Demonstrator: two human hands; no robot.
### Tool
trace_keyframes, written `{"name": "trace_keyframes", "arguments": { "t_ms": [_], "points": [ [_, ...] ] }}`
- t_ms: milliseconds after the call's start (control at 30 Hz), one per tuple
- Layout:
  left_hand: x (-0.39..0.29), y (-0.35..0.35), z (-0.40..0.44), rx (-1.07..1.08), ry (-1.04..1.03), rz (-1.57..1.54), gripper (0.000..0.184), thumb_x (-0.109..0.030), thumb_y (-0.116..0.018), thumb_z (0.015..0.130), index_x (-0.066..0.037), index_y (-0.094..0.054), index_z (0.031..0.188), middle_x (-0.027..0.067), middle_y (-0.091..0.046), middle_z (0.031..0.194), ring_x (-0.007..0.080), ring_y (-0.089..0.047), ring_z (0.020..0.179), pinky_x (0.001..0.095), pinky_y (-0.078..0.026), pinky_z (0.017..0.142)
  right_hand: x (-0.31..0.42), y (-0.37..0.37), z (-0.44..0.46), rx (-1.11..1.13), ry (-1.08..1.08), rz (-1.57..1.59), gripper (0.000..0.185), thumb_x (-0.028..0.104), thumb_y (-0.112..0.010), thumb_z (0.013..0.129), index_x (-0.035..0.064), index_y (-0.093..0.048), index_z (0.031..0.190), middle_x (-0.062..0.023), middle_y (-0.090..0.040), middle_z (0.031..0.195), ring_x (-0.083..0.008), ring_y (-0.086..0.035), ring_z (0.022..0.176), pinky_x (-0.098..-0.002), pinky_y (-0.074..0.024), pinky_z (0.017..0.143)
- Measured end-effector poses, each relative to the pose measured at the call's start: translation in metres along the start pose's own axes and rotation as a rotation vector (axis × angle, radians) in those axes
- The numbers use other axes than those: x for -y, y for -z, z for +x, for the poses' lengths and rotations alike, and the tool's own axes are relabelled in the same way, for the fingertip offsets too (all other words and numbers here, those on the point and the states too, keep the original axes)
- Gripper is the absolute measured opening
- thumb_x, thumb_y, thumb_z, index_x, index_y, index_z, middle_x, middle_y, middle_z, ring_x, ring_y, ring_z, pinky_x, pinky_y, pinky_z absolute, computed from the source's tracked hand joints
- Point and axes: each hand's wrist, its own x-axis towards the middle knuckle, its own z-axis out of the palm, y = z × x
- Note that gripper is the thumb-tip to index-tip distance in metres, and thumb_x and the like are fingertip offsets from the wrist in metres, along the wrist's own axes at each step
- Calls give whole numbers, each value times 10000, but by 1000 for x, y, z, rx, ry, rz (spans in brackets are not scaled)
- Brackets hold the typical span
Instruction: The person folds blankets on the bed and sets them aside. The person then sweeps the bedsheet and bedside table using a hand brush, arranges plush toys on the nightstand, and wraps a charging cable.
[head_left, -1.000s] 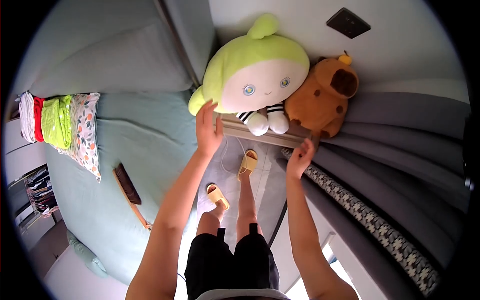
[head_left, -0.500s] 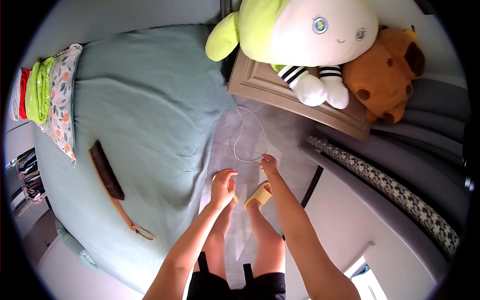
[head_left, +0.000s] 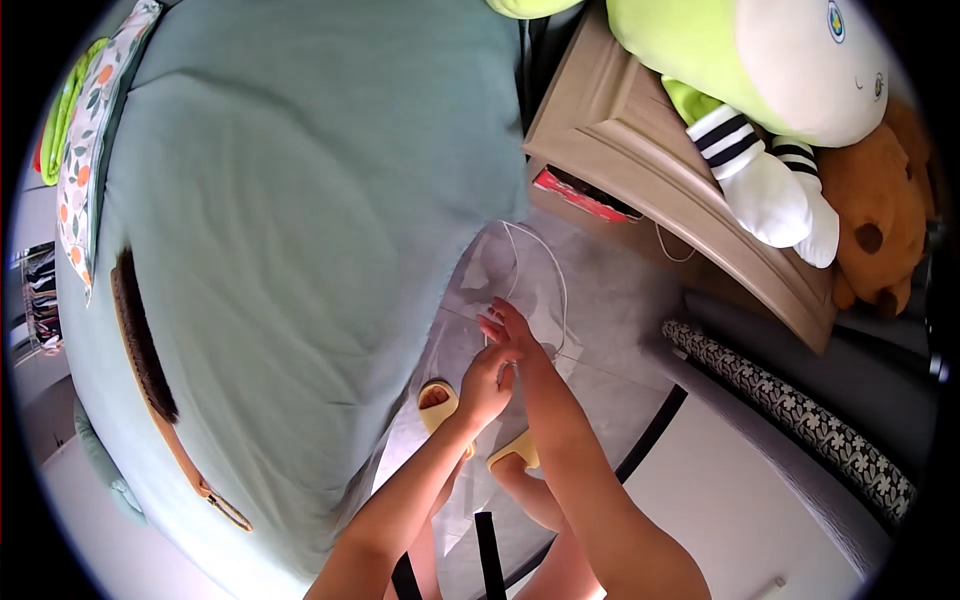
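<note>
Over the floor beside the bed, my two hands meet in the middle of the view. My left hand (head_left: 487, 385) reaches across to touch or nearly touch my right hand; its fingers are bent, and whether they grip anything is unclear. My right hand (head_left: 508, 326) has its fingers apart and holds nothing visible. A thin white cable (head_left: 563, 285) lies in a loop on the floor just beyond them. On the green bed sheet (head_left: 300, 200) at the left rests a long-handled brush (head_left: 146, 350).
A wooden cabinet (head_left: 640, 120) at the upper right bears a green-and-white plush (head_left: 790, 70) and a brown plush (head_left: 880, 200). Under its top is a red item (head_left: 585, 196). Grey curtains with a patterned band (head_left: 790, 400) hang at the right. A patterned pillow (head_left: 95, 150) lies upper left.
The view has turned down and left toward the bed and floor. My hands, apart near the plush toys at first, have come down and together over the floor.
</note>
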Motion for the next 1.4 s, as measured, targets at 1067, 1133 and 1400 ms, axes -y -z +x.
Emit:
{"name": "trace_keyframes", "arguments": {
  "t_ms": [1067, 1133, 1400],
  "points": [
    [-456, 128, -140, 98, 308, -570, 221, -211, -422, 889, -83, -572, 990, -8, -517, 690, 74, -454, 568, 227, -378, 503, 86, -71, -662, -2, 288, -351, 429, 454, -501, 799, 65, -526, 977, -50, -592, 722, -129, -525, 603, -266, -417, 532],
    [-475, 132, -167, 108, 63, -256, 222, -179, -435, 879, -31, -573, 973, 43, -560, 687, 115, -528, 621, 248, -418, 565, 89, -82, -677, 77, 244, -234, 468, 486, -493, 793, 49, -527, 957, -56, -601, 750, -154, -553, 664, -289, -435, 583],
    [-511, 182, -244, 590, -341, 15, 173, -94, -484, 832, -53, -576, 973, 104, -595, 760, 233, -575, 690, 315, -447, 626, 90, -89, -679, 122, 293, -73, 235, 245, -486, 839, 16, -531, 810, -35, -491, 573, -157, -462, 450, -287, -404, 446]
  ]
}}
